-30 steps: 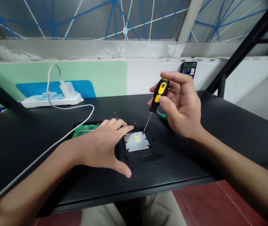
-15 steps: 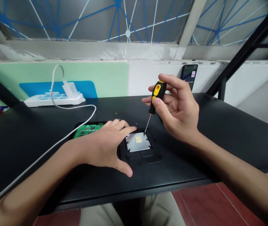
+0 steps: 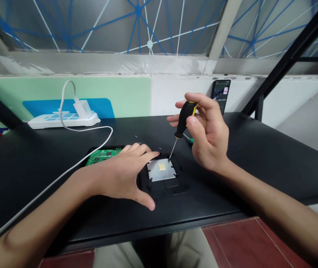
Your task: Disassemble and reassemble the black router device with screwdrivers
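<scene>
My right hand (image 3: 211,139) grips a black and yellow screwdriver (image 3: 185,121) between thumb and fingers. Its handle leans slightly right, and the tip meets a screw point at the far right corner of a silver metal plate (image 3: 156,174). A small pale yellow pad (image 3: 161,166) sits on that plate, inside a black plastic casing (image 3: 172,184). Along the casing's left side rests my left hand (image 3: 127,169), thumb and fingers spread, index finger near the far edge. Partly hidden behind this hand is a green circuit board (image 3: 100,155).
Several small screws (image 3: 160,149) lie beyond the casing. Part of a green-handled tool (image 3: 191,141) shows behind my right hand. A white power strip (image 3: 64,121) with a charger (image 3: 83,108) stands at the back left, its cable (image 3: 107,136) crossing the table. A phone (image 3: 220,95) leans on the wall.
The screwdriver handle has turned in my right fingers, so its yellow patches have moved round to the right. The tip stays at the same corner. My left hand keeps its place.
</scene>
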Motion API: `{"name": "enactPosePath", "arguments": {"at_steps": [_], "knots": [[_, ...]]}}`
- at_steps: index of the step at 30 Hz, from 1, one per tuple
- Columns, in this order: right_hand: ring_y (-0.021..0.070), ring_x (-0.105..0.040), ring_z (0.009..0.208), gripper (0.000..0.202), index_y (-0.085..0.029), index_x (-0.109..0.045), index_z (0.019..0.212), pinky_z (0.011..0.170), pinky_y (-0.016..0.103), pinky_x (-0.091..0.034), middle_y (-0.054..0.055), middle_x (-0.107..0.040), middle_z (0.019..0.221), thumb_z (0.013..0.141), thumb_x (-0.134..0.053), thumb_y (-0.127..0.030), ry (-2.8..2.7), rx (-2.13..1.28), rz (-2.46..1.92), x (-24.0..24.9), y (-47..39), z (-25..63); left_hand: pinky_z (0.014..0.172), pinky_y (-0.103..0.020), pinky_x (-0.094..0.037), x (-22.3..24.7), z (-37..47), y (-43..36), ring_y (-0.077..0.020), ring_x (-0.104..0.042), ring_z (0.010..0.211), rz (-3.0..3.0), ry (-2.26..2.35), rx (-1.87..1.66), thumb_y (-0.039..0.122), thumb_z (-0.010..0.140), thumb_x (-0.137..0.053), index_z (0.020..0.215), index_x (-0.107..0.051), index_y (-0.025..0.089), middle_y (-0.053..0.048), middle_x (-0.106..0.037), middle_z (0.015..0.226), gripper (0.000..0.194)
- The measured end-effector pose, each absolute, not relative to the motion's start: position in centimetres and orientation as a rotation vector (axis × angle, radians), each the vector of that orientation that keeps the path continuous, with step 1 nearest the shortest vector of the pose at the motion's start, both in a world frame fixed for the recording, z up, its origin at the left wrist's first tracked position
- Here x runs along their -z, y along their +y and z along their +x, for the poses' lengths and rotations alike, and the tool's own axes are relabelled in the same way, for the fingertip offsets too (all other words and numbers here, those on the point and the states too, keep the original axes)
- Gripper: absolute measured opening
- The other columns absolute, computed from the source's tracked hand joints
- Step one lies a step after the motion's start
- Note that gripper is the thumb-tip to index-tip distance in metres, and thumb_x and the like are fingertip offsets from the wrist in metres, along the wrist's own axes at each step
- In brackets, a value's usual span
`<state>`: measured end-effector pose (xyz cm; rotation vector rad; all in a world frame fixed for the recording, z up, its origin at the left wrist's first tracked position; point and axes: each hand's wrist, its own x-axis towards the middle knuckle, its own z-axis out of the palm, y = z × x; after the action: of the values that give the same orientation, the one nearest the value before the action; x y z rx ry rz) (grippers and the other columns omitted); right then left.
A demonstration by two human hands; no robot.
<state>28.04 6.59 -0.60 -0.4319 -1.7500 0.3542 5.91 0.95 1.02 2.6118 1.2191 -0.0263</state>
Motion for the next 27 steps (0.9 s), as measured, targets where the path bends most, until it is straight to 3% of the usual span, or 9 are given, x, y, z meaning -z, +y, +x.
{"name": "enactPosePath", "arguments": {"at_steps": [3, 6, 12, 18, 22, 27], "knots": [[0.0215, -0.074, 0.097, 0.037, -0.040, -0.048, 0.138, 0.086, 0.046, -0.067, 0.004, -0.061, 0.126, 0.101, -0.049, -0.038, -1.743, -0.343, -0.473, 0.6, 6.4, 28.0, 0.115, -0.050, -0.030, -0.9, 5.9, 1.0, -0.0383, -0.041, 0.135, 2.610, 1.221, 0.032, 0.071, 0.067, -0.081, 0.155, -0.035, 0.018, -0.014, -0.049, 0.143, 0.112], [0.0221, -0.072, 0.095, 0.043, -0.035, -0.049, 0.140, 0.087, 0.048, -0.066, 0.006, -0.060, 0.122, 0.098, -0.056, -0.035, -1.725, -0.292, -0.521, 0.7, 6.7, 28.1, 0.116, -0.051, -0.029, -1.0, 6.0, 0.9, -0.0394, -0.039, 0.137, 2.598, 1.236, 0.046, 0.071, 0.067, -0.081, 0.155, -0.033, 0.019, -0.014, -0.048, 0.144, 0.113], [0.0308, -0.058, 0.124, 0.040, -0.036, -0.057, 0.129, 0.096, 0.052, -0.062, 0.005, -0.054, 0.129, 0.091, -0.068, -0.038, -1.703, -0.117, -0.496, 0.6, 7.1, 28.3, 0.115, -0.053, -0.029, -1.2, 5.9, 0.8, -0.0403, -0.040, 0.136, 2.587, 1.225, 0.036, 0.071, 0.067, -0.081, 0.155, -0.034, 0.020, -0.014, -0.049, 0.143, 0.112], [0.0235, -0.071, 0.094, 0.035, -0.039, -0.054, 0.134, 0.078, 0.049, -0.067, 0.004, -0.057, 0.129, 0.100, -0.049, -0.042, -1.712, -0.333, -0.531, 0.5, 6.1, 28.1, 0.113, -0.051, -0.033, -1.2, 6.0, 0.8, -0.0400, -0.042, 0.134, 2.587, 1.225, 0.011, 0.070, 0.067, -0.082, 0.154, -0.036, 0.021, -0.014, -0.050, 0.141, 0.110], [0.0282, -0.071, 0.104, 0.040, -0.042, -0.049, 0.140, 0.085, 0.054, -0.066, 0.005, -0.059, 0.136, 0.103, -0.035, -0.046, -1.730, -0.428, -0.522, 0.3, 5.7, 28.1, 0.114, -0.052, -0.031, -1.2, 6.0, 0.9, -0.0390, -0.042, 0.134, 2.595, 1.209, 0.014, 0.071, 0.068, -0.081, 0.154, -0.035, 0.020, -0.013, -0.050, 0.141, 0.110], [0.0270, -0.071, 0.103, 0.040, -0.044, -0.049, 0.141, 0.087, 0.052, -0.065, 0.004, -0.064, 0.128, 0.102, -0.041, -0.045, -1.745, -0.362, -0.520, 0.3, 6.0, 28.2, 0.114, -0.051, -0.030, -1.2, 6.0, 0.9, -0.0394, -0.041, 0.135, 2.602, 1.210, 0.031, 0.070, 0.069, -0.081, 0.155, -0.034, 0.020, -0.014, -0.049, 0.143, 0.110]]}}
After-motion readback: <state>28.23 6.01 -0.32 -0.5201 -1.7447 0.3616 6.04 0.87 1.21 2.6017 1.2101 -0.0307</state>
